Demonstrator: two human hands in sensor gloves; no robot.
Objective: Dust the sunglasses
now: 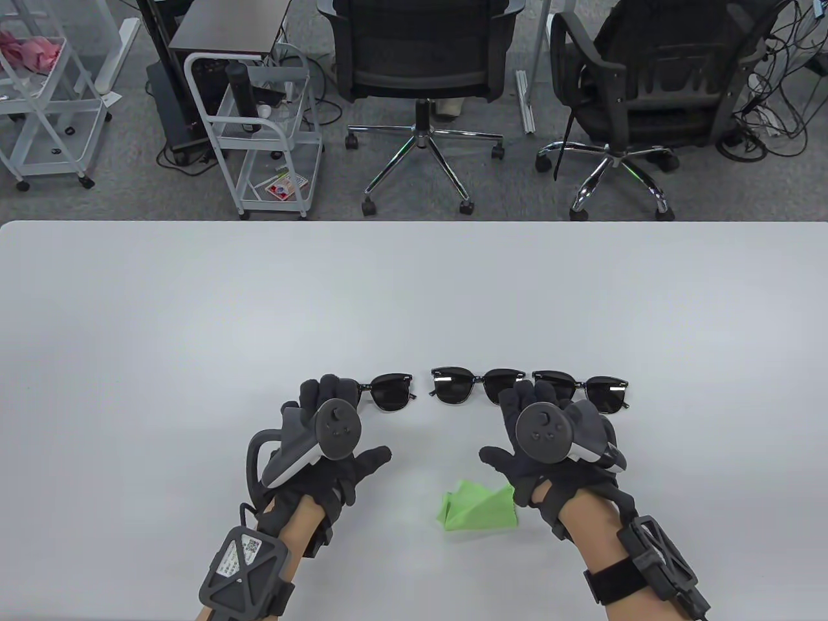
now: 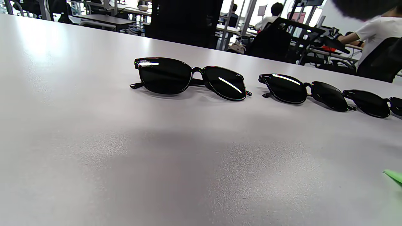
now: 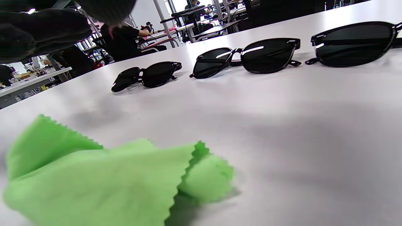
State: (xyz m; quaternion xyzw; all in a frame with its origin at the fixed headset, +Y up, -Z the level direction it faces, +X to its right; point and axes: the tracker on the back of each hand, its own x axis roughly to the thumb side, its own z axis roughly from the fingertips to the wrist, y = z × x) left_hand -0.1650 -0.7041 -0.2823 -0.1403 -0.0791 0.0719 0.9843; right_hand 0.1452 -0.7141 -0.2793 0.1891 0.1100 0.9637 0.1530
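Observation:
Three black sunglasses lie in a row on the white table: a left pair [image 1: 391, 391], a middle pair [image 1: 475, 385] and a right pair [image 1: 592, 391]. A crumpled green cloth [image 1: 479, 508] lies nearer me, between my hands. My left hand [image 1: 352, 424] is open with spread fingers and covers half of the left pair in the table view. The left wrist view shows that pair [image 2: 188, 78] lying untouched. My right hand [image 1: 508, 424] is open and empty, just right of the cloth [image 3: 103, 175], its fingers over the gap between the middle and right pairs.
Beyond the table's far edge [image 1: 414, 223] stand two office chairs [image 1: 420, 71] and a white trolley [image 1: 265, 129]. Bare tabletop stretches behind the sunglasses and to both sides.

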